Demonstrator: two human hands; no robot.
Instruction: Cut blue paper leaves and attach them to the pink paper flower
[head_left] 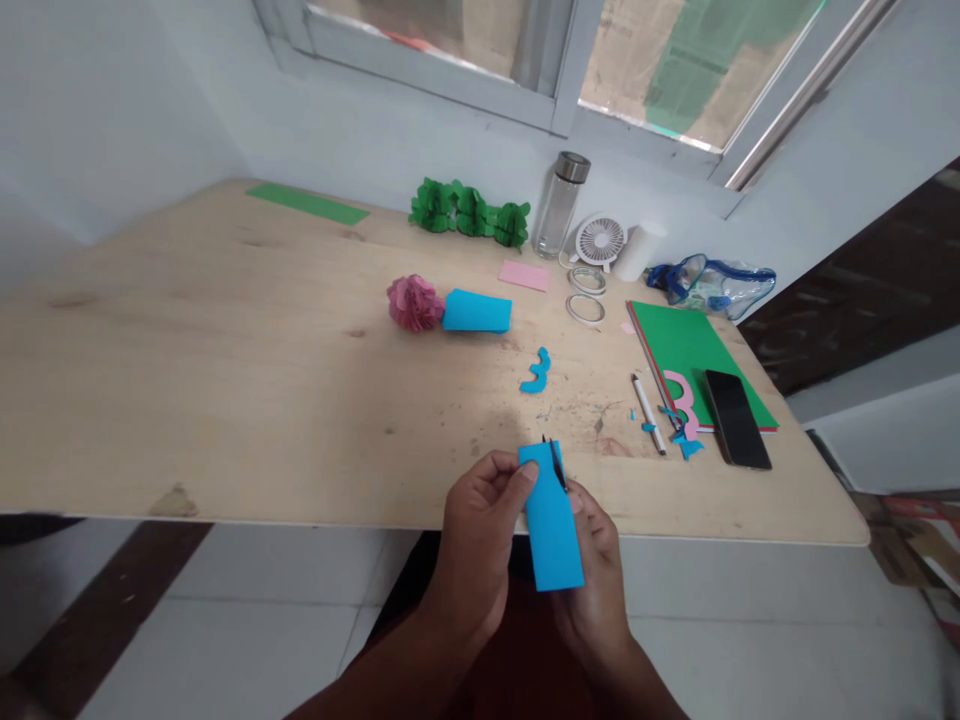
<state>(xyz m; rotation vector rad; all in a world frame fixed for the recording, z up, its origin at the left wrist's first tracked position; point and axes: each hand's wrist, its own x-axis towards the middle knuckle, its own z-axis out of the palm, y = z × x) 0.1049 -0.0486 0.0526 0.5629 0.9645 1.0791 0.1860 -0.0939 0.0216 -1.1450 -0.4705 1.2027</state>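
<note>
My left hand (484, 525) pinches a blue paper strip (553, 545) near its upper left edge, thumb on top. The strip hangs just past the front edge of the table. On its right side my right hand (600, 560) grips scissors (557, 466), whose dark blades lie across the strip's upper right part; the handles are hidden behind the paper. A curved blue paper cutout (536, 371) lies on the table beyond the hands. Farther back rests a folded blue paper piece (477, 312), next to a pink paper flower (414, 303).
Right of the hands lie a white pen (649, 414), blue scraps (690, 450), a pink cutout (681, 402), a phone (736, 419) and green sheets (697, 350). Along the wall stand green paper decorations (471, 212), a glass bottle (559, 205) and a small fan (601, 240). Tape rolls (585, 309) lie nearby.
</note>
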